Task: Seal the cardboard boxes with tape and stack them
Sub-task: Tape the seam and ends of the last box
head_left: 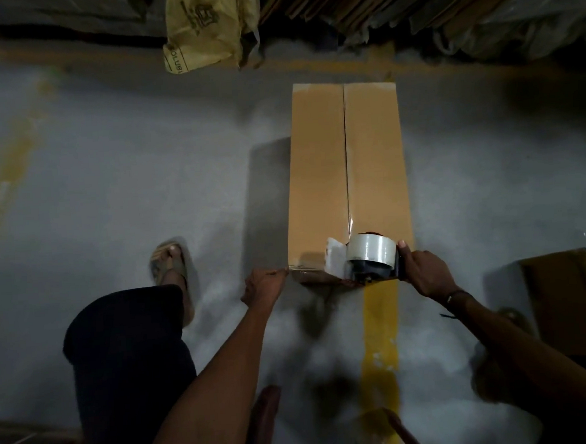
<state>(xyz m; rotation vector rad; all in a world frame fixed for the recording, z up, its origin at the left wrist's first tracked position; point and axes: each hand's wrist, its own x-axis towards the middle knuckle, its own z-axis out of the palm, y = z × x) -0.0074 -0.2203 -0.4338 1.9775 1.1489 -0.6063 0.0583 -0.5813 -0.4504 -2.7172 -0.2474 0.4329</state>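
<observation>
1. Long cardboard box [345,170]: lies on the grey floor [144,162], flaps closed, centre seam running away from you.
2. Tape dispenser [366,260]: sits at the box's near end, over the seam.
3. Your right hand [425,272]: fingers wrapped round the dispenser's handle.
4. Your left hand [263,287]: touches the box's near left corner; its finger posture cannot be told.
5. Second box [574,297]: stands to the right, apart.

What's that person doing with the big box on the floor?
The person is taping a long cardboard box shut. Their right hand grips a tape dispenser sitting at the near end of the box, right over the seam where the two flaps meet. Their left hand touches the near left corner of the box. Another cardboard box sits off to the right.
</observation>
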